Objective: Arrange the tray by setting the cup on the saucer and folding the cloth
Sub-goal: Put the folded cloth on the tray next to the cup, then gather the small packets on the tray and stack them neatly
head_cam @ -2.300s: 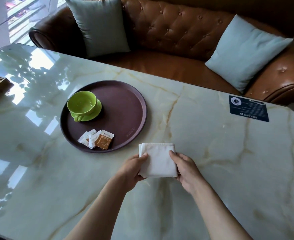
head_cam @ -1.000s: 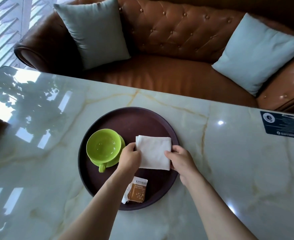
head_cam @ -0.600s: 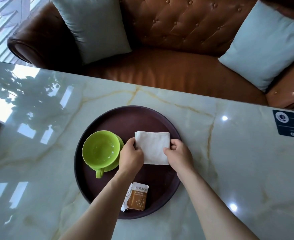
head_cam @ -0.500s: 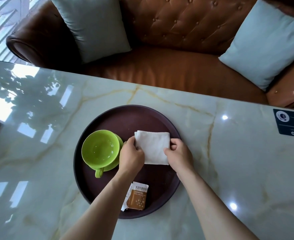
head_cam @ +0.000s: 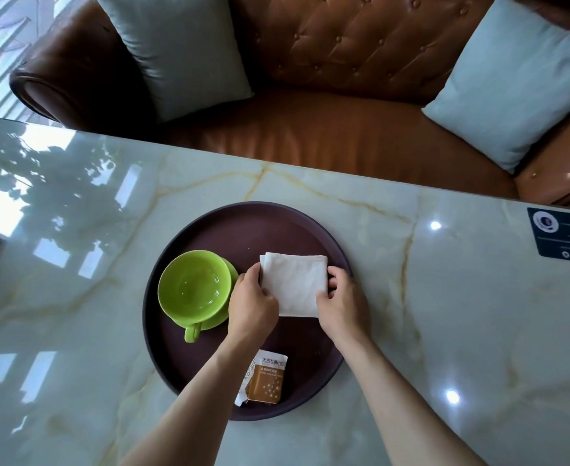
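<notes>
A round dark brown tray lies on the marble table. On its left side a green cup stands upright on a matching green saucer, handle toward me. A white cloth, folded into a small square, lies flat on the tray to the right of the cup. My left hand grips the cloth's left edge and my right hand grips its right edge. Both hands rest low on the tray.
Several sugar or coffee sachets lie at the tray's near edge, partly under my left forearm. A dark blue card sits at the table's right. Behind the table stands a brown leather sofa with two pale blue cushions.
Both hands carried the folded cloth from the bare table in front of the tray onto the tray beside the cup. Over the last half second the hands and cloth have barely moved.
</notes>
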